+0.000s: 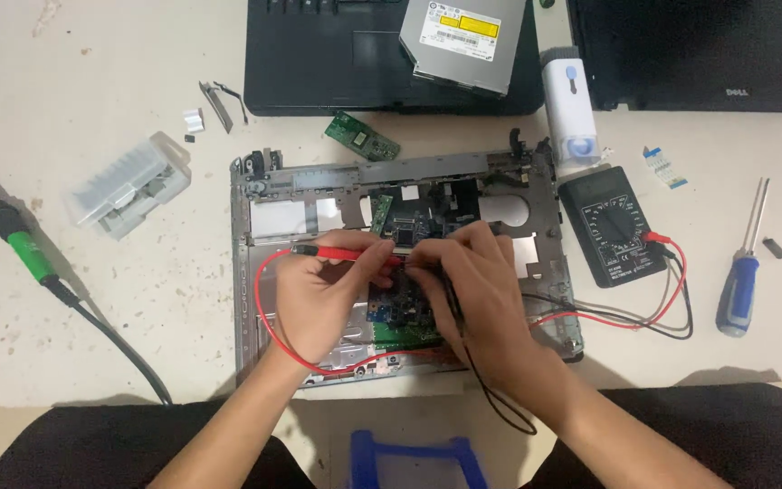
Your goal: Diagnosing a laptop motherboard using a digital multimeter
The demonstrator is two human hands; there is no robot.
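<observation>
On the pale, stained table [138, 299] the opened laptop base [255, 299] holds the board [409, 226], over which the left hand [323, 294] pinches the red probe [346, 254] lying left-right, the right hand [472, 281] touching it, seemingly gripping a black probe.

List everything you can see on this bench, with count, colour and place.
laptop chassis: one, silver, centre
red probe: one, left hand
multimeter: one, black, right of chassis
screwdriver: one, blue handle, far right
soldering iron: one, green grip, far left
plastic case: one, clear, upper left
optical drive: one, silver, top
small board: one, green, above chassis
left hand: holds red probe
right hand: over the board, black lead beneath
</observation>
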